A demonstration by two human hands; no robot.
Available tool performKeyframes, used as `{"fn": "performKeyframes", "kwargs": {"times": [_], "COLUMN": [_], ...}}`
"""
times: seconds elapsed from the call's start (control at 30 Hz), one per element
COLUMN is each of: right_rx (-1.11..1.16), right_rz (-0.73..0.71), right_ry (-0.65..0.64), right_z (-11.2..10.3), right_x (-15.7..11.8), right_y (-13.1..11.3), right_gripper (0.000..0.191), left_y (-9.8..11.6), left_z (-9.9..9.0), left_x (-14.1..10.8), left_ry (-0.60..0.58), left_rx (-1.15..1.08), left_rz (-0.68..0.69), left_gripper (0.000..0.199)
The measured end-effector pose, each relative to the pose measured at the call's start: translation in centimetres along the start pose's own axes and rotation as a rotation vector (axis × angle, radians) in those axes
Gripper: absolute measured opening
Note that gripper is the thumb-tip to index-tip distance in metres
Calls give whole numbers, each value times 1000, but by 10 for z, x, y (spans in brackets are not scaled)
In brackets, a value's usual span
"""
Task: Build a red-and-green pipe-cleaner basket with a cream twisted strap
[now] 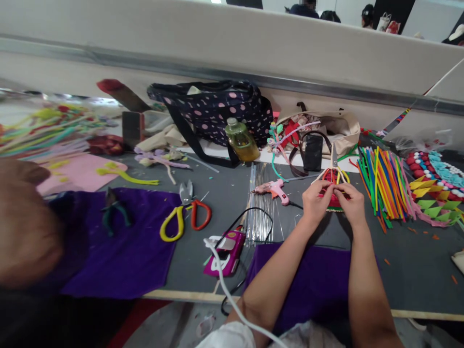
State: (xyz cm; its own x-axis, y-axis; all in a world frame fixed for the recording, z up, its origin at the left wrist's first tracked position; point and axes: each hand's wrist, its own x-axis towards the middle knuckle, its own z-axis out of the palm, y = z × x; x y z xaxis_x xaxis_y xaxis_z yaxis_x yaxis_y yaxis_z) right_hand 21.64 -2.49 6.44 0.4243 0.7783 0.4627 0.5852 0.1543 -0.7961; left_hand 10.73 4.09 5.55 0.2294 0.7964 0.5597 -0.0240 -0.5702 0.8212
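Head view is showing the left hand [316, 199] and the right hand [351, 203] meeting at right of centre, their thumbs and forefingers pinching narrowly on a red craft piece [334, 205] with a green and pale edge. Any small part between the fingertips is too small to tell. Just behind the piece, scissors [334, 157] are pointing upward. A pink glue gun [278, 190] is lying left of the left hand, near a black phone [313, 152]. Multicoloured craft stems [387, 183] are lying right of the right hand. Yellow-and-red-handled snips [186, 193] are resting left of centre, beside a purple cloth [145, 251].
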Motion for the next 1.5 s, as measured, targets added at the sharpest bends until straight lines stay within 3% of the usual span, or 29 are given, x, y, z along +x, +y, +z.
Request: {"fn": "performKeyframes", "kwargs": {"times": [0.17,0.77,1.0,1.13,1.33,1.5], "right_rx": [70,412,409,412,488,625], "right_rz": [77,154,207,208,264,383], "right_ry": [106,-125,-149,-47,225,341], "right_z": [0,17,20,22,33,43], "right_x": [3,12,12,9,3,-1], "right_y": [3,19,20,23,25,23], "right_gripper": [18,19,21,20,20,25], "left_y": [4,2,3,-2,-27,-47], "left_z": [1,-2,-1,-2,-1,4], "left_x": [0,3,4,5,1,0], "left_ry": [-17,8,5,86,233,304], "left_rx": [-4,-51,-84,-88,18,-48], "left_rz": [-17,-77,-74,-134,-254,-346], "left_gripper": [15,14,15,17,23,27]}}
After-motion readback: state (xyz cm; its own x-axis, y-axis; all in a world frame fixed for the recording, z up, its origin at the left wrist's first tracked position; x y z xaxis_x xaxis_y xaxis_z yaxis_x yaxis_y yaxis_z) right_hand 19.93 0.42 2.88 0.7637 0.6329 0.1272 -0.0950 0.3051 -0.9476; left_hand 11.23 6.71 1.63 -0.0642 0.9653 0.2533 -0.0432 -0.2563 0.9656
